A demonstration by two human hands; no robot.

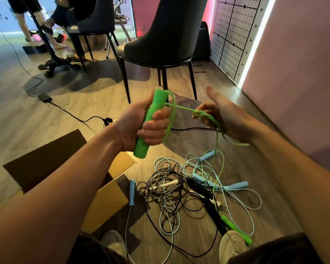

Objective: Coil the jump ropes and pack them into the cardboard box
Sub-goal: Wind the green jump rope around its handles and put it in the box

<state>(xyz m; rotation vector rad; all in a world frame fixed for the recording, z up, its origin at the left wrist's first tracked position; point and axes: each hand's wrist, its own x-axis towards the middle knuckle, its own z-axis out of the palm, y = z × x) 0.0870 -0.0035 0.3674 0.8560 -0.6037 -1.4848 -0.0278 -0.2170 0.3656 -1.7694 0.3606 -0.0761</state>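
Observation:
My left hand (141, 124) grips a green jump-rope handle (151, 119) upright at mid-frame, with a loop of green cord hanging beside it. My right hand (219, 115) holds the green cord (185, 108) in curled fingers, thumb sticking up. The cord trails down to the second green handle (236, 230) on the floor by my right shoe. A tangle of blue, black and white jump ropes (189, 189) lies on the floor below my hands. The open cardboard box (107, 202) sits at the lower left, partly behind my left forearm.
A dark chair (160, 46) stands just beyond my hands, with another chair and a person's legs (32, 20) farther left. A black cable and power adapter (45, 97) cross the wooden floor. A pink wall (303, 73) runs along the right.

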